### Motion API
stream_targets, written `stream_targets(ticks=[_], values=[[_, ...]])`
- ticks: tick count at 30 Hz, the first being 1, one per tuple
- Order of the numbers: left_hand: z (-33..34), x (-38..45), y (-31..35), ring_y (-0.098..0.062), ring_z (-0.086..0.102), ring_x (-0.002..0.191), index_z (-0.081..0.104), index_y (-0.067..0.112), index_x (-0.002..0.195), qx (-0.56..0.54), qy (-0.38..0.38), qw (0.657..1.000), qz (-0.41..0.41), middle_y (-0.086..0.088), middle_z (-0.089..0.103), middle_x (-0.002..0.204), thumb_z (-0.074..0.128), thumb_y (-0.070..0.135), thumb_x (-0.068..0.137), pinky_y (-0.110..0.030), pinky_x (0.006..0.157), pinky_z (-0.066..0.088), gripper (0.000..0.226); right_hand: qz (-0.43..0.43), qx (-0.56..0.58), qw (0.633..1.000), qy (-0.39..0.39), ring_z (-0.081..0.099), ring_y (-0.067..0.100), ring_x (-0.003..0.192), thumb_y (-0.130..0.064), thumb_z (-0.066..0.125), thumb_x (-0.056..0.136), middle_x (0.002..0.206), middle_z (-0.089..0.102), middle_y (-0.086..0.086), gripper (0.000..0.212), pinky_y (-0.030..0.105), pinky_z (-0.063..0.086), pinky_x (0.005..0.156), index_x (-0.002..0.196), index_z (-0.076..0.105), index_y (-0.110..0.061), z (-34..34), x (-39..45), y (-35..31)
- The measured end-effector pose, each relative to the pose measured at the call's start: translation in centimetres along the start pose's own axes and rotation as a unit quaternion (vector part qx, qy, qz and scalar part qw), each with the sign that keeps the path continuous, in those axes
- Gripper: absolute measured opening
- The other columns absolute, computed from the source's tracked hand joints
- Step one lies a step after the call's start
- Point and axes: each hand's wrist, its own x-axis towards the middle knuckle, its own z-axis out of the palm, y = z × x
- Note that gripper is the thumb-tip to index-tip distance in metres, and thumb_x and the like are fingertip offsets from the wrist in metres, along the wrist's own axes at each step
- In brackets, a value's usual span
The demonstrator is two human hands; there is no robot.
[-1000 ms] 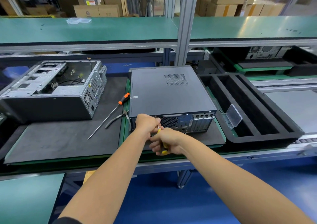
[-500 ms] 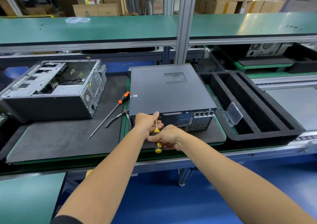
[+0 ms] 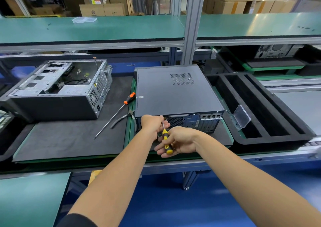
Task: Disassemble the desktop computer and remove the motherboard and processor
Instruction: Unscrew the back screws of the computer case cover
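A closed dark grey desktop computer (image 3: pixel 173 91) lies flat on a black mat (image 3: pixel 220 136), its rear panel facing me. My left hand (image 3: pixel 152 125) is at the left end of that rear panel. Its fingers and thumb are curled at the tip of the shaft of a small yellow-and-black screwdriver (image 3: pixel 165 139). My right hand (image 3: pixel 180 142), just below and nearer me, holds the screwdriver's handle between thumb and loosely bent fingers. The screwdriver tip and the spot it meets are hidden by my left hand.
A stripped, open metal chassis (image 3: pixel 57 91) stands on the left mat (image 3: pixel 69 134). A long orange-handled screwdriver (image 3: pixel 121 108) and pliers (image 3: pixel 124 119) lie between the two cases. A black foam tray (image 3: pixel 260 108) with a clear plastic box (image 3: pixel 241 116) sits right. An aluminium post (image 3: pixel 192 26) rises behind.
My right hand has drawn back toward me and its fingers have loosened, so more of the yellow handle shows. My left hand stays at the rear panel.
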Motion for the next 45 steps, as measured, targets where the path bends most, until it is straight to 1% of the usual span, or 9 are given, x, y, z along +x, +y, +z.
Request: stream_targets(ticks=[4, 9, 13, 17, 28, 34, 39, 42, 45], values=[[0.0, 0.1, -0.1, -0.022, 0.068, 0.055, 0.057, -0.009, 0.097, 0.015, -0.009, 1.000, -0.009, -0.019, 0.067, 0.075, 0.055, 0.007, 0.096, -0.023, 0.044, 0.053, 0.016, -0.007, -0.093, 0.994, 0.062, 0.067, 0.025, 0.078, -0.003, 0.064, 0.090, 0.090, 0.067, 0.017, 0.007, 0.040, 0.056, 0.087, 0.086, 0.058, -0.002, 0.3, 0.6, 0.3], [0.2, 0.2, 0.1, -0.024, 0.070, 0.057, 0.058, -0.002, 0.086, 0.104, 0.028, 0.994, 0.018, -0.018, 0.069, 0.075, 0.070, 0.006, 0.085, -0.027, 0.047, 0.055, 0.014, -0.055, -0.193, 0.967, 0.156, 0.067, 0.019, 0.067, -0.010, 0.081, 0.076, 0.081, 0.067, 0.012, 0.026, 0.031, 0.060, 0.064, 0.081, 0.056, -0.009, 0.6, 1.3, 0.8], [0.5, 0.2, 0.4, -0.024, 0.065, 0.049, 0.057, -0.004, 0.079, 0.104, 0.036, 0.994, 0.017, -0.020, 0.067, 0.070, 0.064, 0.000, 0.087, -0.024, 0.039, 0.050, 0.011, -0.032, -0.192, 0.975, 0.109, 0.065, 0.016, 0.076, -0.019, 0.066, 0.091, 0.094, 0.072, 0.009, 0.016, 0.029, 0.056, 0.067, 0.098, 0.058, -0.006, -0.1, 0.9, 0.3], [0.6, 0.3, 0.3, -0.021, 0.053, 0.037, 0.054, -0.006, 0.075, 0.089, 0.017, 0.996, -0.007, -0.016, 0.058, 0.054, 0.051, -0.006, 0.088, -0.021, 0.036, 0.043, 0.013, -0.004, -0.096, 0.995, 0.013, 0.068, 0.022, 0.083, 0.004, 0.042, 0.098, 0.105, 0.069, 0.018, 0.013, 0.035, 0.055, 0.074, 0.096, 0.048, -0.008, -0.7, 0.0, -0.1], [0.3, 0.5, 0.2, -0.021, 0.066, 0.048, 0.057, -0.007, 0.079, 0.065, 0.023, 0.998, -0.011, -0.017, 0.065, 0.066, 0.057, 0.001, 0.092, -0.020, 0.036, 0.047, 0.016, 0.000, -0.162, 0.974, 0.156, 0.049, 0.011, 0.058, -0.027, 0.076, 0.082, 0.072, 0.060, 0.001, 0.021, 0.022, 0.041, 0.055, 0.073, 0.060, -0.017, 1.0, 1.3, 0.3], [0.8, 0.2, 0.1, -0.018, 0.067, 0.046, 0.058, -0.011, 0.084, 0.024, 0.031, 0.999, -0.007, -0.017, 0.067, 0.065, 0.061, 0.000, 0.090, -0.019, 0.039, 0.048, 0.012, 0.013, -0.184, 0.973, 0.142, 0.061, 0.013, 0.056, -0.039, 0.075, 0.083, 0.068, 0.061, 0.002, 0.032, 0.022, 0.052, 0.054, 0.084, 0.057, -0.012, 1.1, 0.7, 0.4], [0.9, 0.1, 0.3, -0.021, 0.066, 0.045, 0.056, -0.011, 0.077, 0.000, 0.027, 0.999, -0.019, -0.017, 0.064, 0.058, 0.056, -0.006, 0.090, -0.021, 0.039, 0.049, 0.013, 0.020, -0.045, 0.999, -0.009, 0.065, 0.023, 0.082, -0.018, 0.049, 0.101, 0.100, 0.065, 0.017, 0.014, 0.036, 0.055, 0.084, 0.109, 0.045, -0.007, 1.0, -0.5, 0.4], [0.9, 0.1, 0.4, -0.024, 0.066, 0.052, 0.052, -0.011, 0.070, -0.024, 0.003, 0.999, -0.037, -0.019, 0.064, 0.061, 0.052, -0.009, 0.091, -0.023, 0.042, 0.054, 0.021, 0.011, -0.013, 1.000, -0.008, 0.063, 0.023, 0.089, -0.002, 0.035, 0.101, 0.112, 0.062, 0.019, 0.012, 0.037, 0.056, 0.082, 0.108, 0.045, -0.004, 0.5, -1.2, 0.0], [1.0, -0.1, 0.5, -0.033, 0.067, 0.073, 0.053, -0.017, 0.089, -0.043, -0.021, 0.998, -0.050, -0.026, 0.064, 0.084, 0.046, -0.004, 0.097, -0.023, 0.042, 0.053, 0.017, -0.001, -0.046, 0.999, 0.019, 0.064, 0.025, 0.085, 0.002, 0.041, 0.100, 0.105, 0.063, 0.020, 0.010, 0.039, 0.057, 0.082, 0.100, 0.050, -0.001, 0.4, -1.1, 0.1]])
